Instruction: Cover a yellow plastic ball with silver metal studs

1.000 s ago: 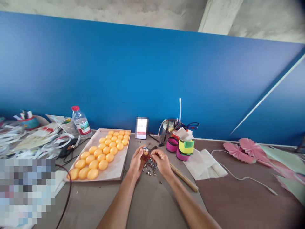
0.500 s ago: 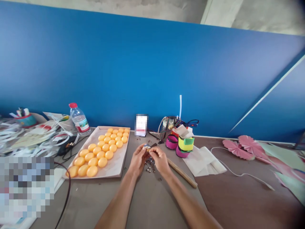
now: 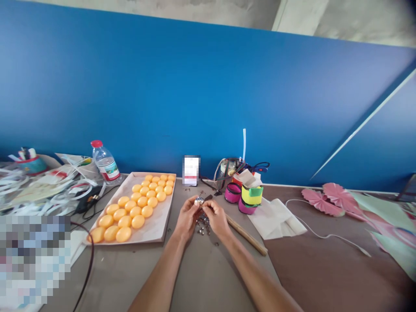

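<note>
My left hand is closed, its fingertips gripping a small shiny silver ball-like piece. My right hand pinches at the near right side of that same piece, and the two hands almost meet. The piece is too small to tell its exact kind. Below and between the hands lies a scatter of small shiny metal bits. A wooden handle rests on the table beside my right wrist; its far end runs behind the right hand, where a dark part shows.
To the left stands a shallow white tray holding several orange balls. Behind it is a water bottle. Magenta and yellow tape rolls, white paper and a white cable lie right. A blue partition closes the back.
Both hands stay in nearly the same place, still on the small silver piece, which shows slightly turned. The whole view has shifted a little.
</note>
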The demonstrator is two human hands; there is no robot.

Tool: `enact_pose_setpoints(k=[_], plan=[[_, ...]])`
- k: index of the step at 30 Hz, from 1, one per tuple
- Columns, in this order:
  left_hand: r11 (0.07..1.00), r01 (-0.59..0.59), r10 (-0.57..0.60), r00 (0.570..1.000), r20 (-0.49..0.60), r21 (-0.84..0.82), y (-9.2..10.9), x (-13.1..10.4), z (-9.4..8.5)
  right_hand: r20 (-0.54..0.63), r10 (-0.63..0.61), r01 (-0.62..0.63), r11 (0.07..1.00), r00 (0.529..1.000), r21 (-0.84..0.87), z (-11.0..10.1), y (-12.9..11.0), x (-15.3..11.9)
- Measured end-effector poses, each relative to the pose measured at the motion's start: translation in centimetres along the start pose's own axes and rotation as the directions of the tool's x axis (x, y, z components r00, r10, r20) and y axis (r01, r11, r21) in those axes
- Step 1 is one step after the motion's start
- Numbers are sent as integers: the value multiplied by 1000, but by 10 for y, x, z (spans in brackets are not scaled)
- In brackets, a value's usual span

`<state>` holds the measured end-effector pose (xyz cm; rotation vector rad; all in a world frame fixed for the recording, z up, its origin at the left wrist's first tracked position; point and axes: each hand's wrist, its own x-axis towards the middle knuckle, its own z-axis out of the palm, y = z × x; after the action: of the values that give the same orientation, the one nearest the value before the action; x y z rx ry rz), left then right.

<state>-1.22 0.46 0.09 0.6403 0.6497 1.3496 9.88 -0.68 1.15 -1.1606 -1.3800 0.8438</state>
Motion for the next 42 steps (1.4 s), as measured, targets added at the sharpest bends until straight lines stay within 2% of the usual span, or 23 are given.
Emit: enact_pose_setpoints(k=[8, 20, 33, 39, 42], plan=[[999, -15, 16, 1000, -7, 31, -1, -2, 0, -9, -38, 38, 998, 999, -46, 0, 1, -1], [998, -49, 50, 998, -23, 51, -2, -5, 7, -56, 39, -38, 999, 998, 17, 2, 10, -2], [991, -72, 76, 996, -35, 110, -9, -4, 5, -92, 107, -107, 994, 990, 1, 3, 11, 1], [1000, -8, 7, 999, -32, -21, -2, -3, 4, -60, 108, -102, 991, 992, 85, -1, 8, 4], [996, 32, -35, 999, -34, -88, 2, -2, 1, -114, 25, -36, 995, 993, -95, -7, 13, 5]])
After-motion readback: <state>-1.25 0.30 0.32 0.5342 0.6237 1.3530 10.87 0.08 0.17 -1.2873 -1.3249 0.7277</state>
